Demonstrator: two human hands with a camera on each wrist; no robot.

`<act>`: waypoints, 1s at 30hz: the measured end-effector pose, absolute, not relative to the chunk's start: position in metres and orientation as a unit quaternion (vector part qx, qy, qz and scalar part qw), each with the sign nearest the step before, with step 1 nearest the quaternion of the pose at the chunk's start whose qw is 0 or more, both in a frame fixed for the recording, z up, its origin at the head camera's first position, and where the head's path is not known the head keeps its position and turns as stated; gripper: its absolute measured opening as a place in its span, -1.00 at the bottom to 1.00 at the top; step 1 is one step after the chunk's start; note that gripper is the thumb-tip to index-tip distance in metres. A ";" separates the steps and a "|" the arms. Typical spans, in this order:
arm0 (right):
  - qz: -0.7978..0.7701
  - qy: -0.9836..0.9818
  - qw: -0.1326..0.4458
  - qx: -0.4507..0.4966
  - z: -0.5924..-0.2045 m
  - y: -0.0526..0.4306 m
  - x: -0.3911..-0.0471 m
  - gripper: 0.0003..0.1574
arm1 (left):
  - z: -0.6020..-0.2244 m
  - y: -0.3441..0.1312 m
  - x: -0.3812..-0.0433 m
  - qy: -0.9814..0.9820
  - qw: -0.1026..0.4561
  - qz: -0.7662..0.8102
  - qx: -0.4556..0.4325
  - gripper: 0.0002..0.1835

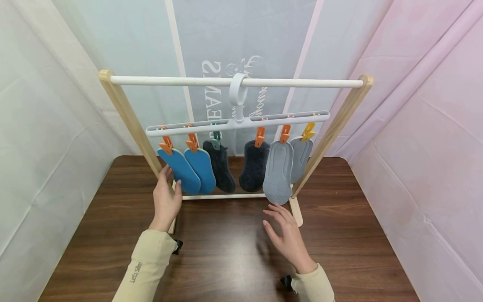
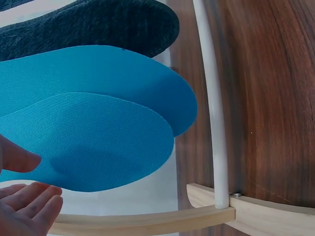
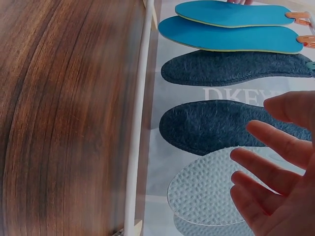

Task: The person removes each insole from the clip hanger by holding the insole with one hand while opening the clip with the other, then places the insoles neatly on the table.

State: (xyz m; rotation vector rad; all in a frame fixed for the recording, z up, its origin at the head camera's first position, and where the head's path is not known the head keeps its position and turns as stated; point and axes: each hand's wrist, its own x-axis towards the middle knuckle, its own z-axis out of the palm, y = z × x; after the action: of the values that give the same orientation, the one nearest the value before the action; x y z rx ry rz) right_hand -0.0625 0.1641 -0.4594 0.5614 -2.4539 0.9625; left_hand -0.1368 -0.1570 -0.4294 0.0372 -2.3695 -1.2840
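Note:
A pale grey clip hanger (image 1: pixel 239 123) carries insoles in pairs: two blue, two dark fuzzy, two light grey. My left hand (image 1: pixel 166 203) is at the edge of the outermost blue insole (image 1: pixel 180 173), thumb in front and fingers past its edge; whether it touches is unclear. Another blue insole (image 2: pixel 147 73) overlaps behind it. Under the lower end of the nearer light grey insole (image 1: pixel 278 176) is my right hand (image 1: pixel 286 235), fingers spread and holding nothing. The second light grey insole (image 1: pixel 300 158) hangs partly behind. Between the pairs hang the dark insoles (image 1: pixel 220 170).
The hanger's ring hooks over the white top rod (image 1: pixel 170 82) of a wooden-sided rack (image 1: pixel 130 119). A lower white rod (image 3: pixel 140 98) crosses near the dark wood table (image 1: pixel 226 260). Orange, green and yellow clips (image 1: pixel 308 131) grip the insoles. White fabric surrounds the table.

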 end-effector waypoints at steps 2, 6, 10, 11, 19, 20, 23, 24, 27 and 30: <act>0.348 -0.889 0.217 0.204 -0.458 0.163 -0.063 -0.65 | -0.428 -0.157 -0.138 -0.856 0.225 -0.465 0.014 -0.44; 0.346 -0.892 0.203 0.211 -0.453 0.161 -0.066 -0.65 | -0.427 -0.158 -0.139 -0.854 0.238 -0.463 0.016 -0.46; 0.343 -0.893 0.187 0.223 -0.447 0.157 -0.070 -0.64 | -0.428 -0.157 -0.137 -0.853 0.243 -0.462 0.018 -0.48; 0.342 -0.893 0.184 0.225 -0.445 0.156 -0.071 -0.63 | -0.428 -0.157 -0.136 -0.853 0.242 -0.461 0.019 -0.49; 0.331 -0.889 0.176 0.262 -0.437 0.149 -0.079 -0.59 | -0.431 -0.158 -0.131 -0.855 0.239 -0.459 0.024 -0.51; 0.327 -0.889 0.176 0.267 -0.435 0.148 -0.081 -0.59 | -0.432 -0.158 -0.131 -0.855 0.239 -0.460 0.024 -0.51; 0.322 -0.889 0.170 0.276 -0.431 0.144 -0.083 -0.57 | -0.433 -0.158 -0.129 -0.853 0.240 -0.462 0.027 -0.54; 0.323 -0.889 0.168 0.278 -0.430 0.143 -0.083 -0.57 | -0.434 -0.158 -0.129 -0.852 0.242 -0.463 0.027 -0.55; 0.331 -0.887 0.163 0.279 -0.428 0.139 -0.084 -0.56 | -0.436 -0.158 -0.128 -0.851 0.248 -0.462 0.026 -0.59; 0.346 -0.882 0.161 0.277 -0.426 0.133 -0.084 -0.56 | -0.438 -0.158 -0.128 -0.848 0.256 -0.463 0.023 -0.63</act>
State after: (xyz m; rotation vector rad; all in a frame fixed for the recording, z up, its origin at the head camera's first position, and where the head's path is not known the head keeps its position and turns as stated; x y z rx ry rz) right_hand -0.0841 0.1330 -0.4265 0.7915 -2.5177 0.9873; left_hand -0.1276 -0.1578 -0.4377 0.0635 -2.3018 -1.2571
